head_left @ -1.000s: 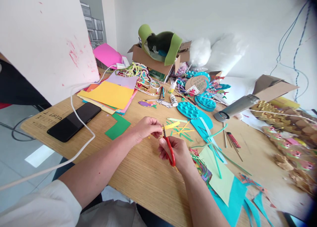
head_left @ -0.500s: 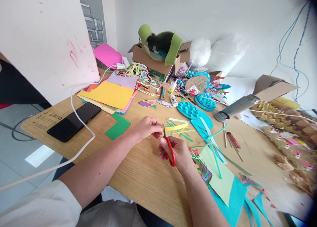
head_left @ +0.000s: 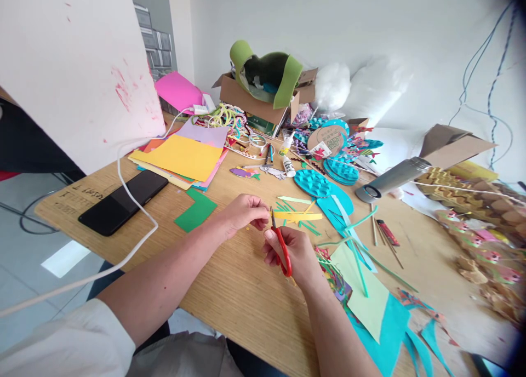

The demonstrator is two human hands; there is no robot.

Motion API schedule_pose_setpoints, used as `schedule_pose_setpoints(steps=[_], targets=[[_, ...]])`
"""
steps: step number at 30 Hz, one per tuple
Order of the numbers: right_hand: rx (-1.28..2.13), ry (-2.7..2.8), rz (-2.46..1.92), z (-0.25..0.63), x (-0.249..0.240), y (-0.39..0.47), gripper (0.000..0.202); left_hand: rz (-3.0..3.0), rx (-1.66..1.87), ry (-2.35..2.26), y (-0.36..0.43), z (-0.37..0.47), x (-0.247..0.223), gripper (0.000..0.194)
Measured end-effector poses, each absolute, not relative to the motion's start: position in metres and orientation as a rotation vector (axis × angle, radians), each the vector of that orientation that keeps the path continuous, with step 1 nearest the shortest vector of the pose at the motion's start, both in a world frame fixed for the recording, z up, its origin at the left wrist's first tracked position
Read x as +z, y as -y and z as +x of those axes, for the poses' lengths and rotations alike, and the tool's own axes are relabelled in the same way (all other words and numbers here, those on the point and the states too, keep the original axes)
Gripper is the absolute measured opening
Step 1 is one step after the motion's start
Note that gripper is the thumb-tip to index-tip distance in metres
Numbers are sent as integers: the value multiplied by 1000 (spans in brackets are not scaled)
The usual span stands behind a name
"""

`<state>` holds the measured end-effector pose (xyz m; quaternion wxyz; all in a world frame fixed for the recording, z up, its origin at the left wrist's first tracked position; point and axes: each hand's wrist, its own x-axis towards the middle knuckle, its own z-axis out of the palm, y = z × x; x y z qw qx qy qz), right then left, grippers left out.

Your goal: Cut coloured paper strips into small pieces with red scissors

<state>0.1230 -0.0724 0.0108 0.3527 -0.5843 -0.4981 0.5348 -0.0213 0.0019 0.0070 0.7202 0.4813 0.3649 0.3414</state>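
Both closed: left grip point(head_left: 249, 211) on yellow strip point(head_left: 298, 216), right grip point(head_left: 295, 252) on red scissors point(head_left: 282, 247)

Black phone point(head_left: 123, 203) lies flat on the bench point(head_left: 238, 295); white cable point(head_left: 156, 224) crosses over it. Green curved piece point(head_left: 288, 81) sits atop an open cardboard box point(head_left: 235, 95), white stuffing point(head_left: 333, 86) beside it. Metal flask point(head_left: 392, 180) near a brown carton point(head_left: 452, 147). Blue cords point(head_left: 490, 100) hang along the wall point(head_left: 329, 15).

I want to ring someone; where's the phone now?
In the head view, the phone lies on the table's left side, left of the green paper.
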Motion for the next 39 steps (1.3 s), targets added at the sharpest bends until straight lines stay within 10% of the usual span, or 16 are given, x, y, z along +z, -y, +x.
schedule_pose_setpoints(steps=[39], targets=[[1376,1301,-1475,127,2,72,47,1073,735,-802,-1,-22,9,10]])
